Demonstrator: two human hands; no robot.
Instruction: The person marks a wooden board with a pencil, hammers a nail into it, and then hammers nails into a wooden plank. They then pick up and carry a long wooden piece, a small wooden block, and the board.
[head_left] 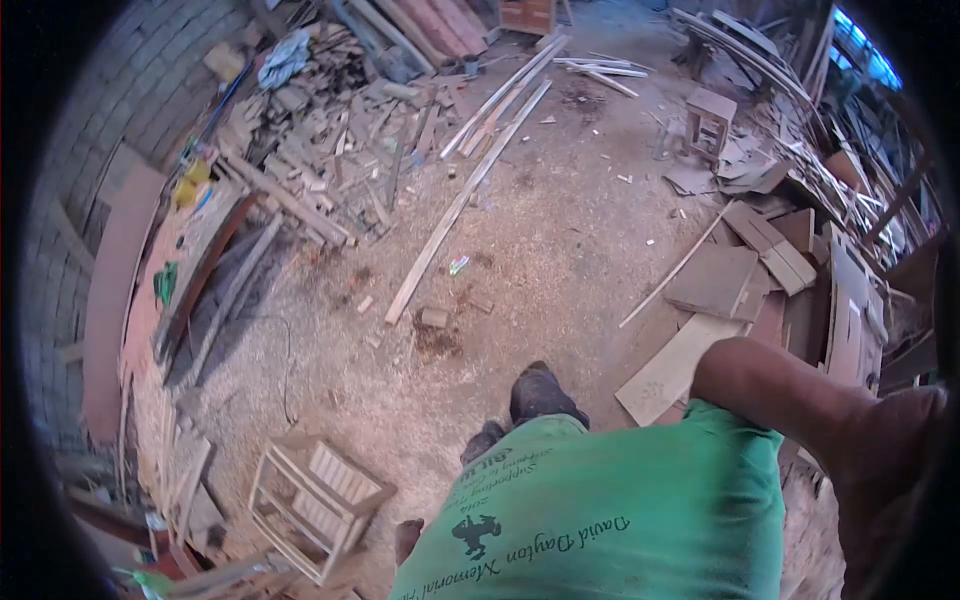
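Observation:
The front of my green printed T-shirt (620,510) fills the bottom middle of the view. My right arm (780,385) is bent and raised at the right. Close to the lens and dark at the right edge is what looks like my right hand (895,440); its fingers cannot be made out. At the left side of the shirt a small bit of my left hand or arm (408,540) shows, with the rest hidden. Nearest to it, a wooden frame with slats (320,500) sits on the floor. My dark shoe (545,395) points forward on the dusty ground.
Long pale wooden strips (465,205) lie across the sawdust-covered floor. A heap of offcuts (330,150) is at the back left, by a block wall (85,150). Boards and panels (715,280) are stacked on the right, beyond them a small wooden stool (708,120).

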